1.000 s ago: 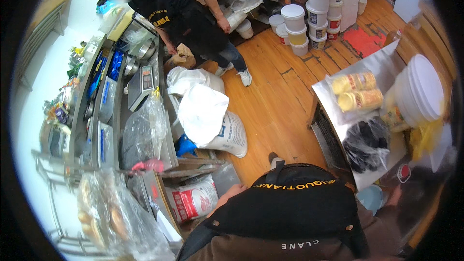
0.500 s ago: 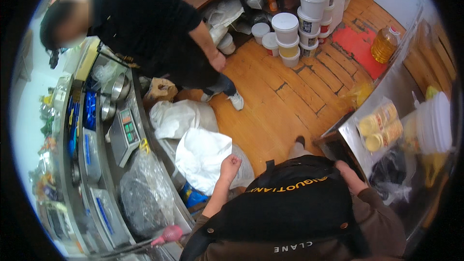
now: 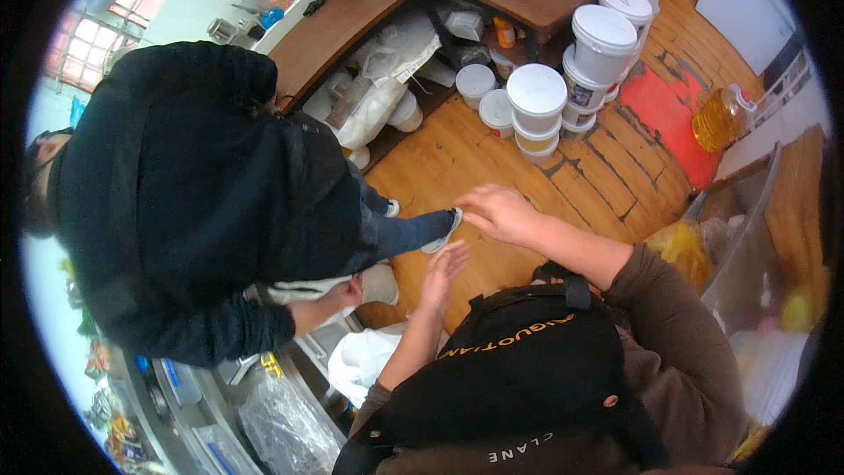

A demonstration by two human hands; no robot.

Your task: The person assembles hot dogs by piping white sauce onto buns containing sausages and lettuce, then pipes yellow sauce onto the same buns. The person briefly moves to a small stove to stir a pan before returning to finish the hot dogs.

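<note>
Both my hands are raised in front of my dark apron (image 3: 510, 369), holding nothing I can see. My left hand (image 3: 442, 274) points up and away with its fingers stretched out. Farther off and to the right, my right hand (image 3: 499, 213) reaches across toward the left, fingers extended and slightly bent. A small gap separates the two hands. In the picture, my right fingertips overlap the co-worker's light shoe (image 3: 444, 233), which is on the floor beyond. Below my left forearm lies a white sack (image 3: 360, 365).
A co-worker in black (image 3: 211, 202) stands close on the left, one hand (image 3: 349, 290) low near the sacks. White lidded buckets (image 3: 538, 97) are stacked beyond, by a brown counter (image 3: 308, 62). An oil jug (image 3: 723, 119) stands at the right. Shelving (image 3: 202, 396) runs along the left.
My hands have come up and toward each other; the right left the metal table's side, and the left opened from a loose fist. The co-worker has turned away and come nearer.
</note>
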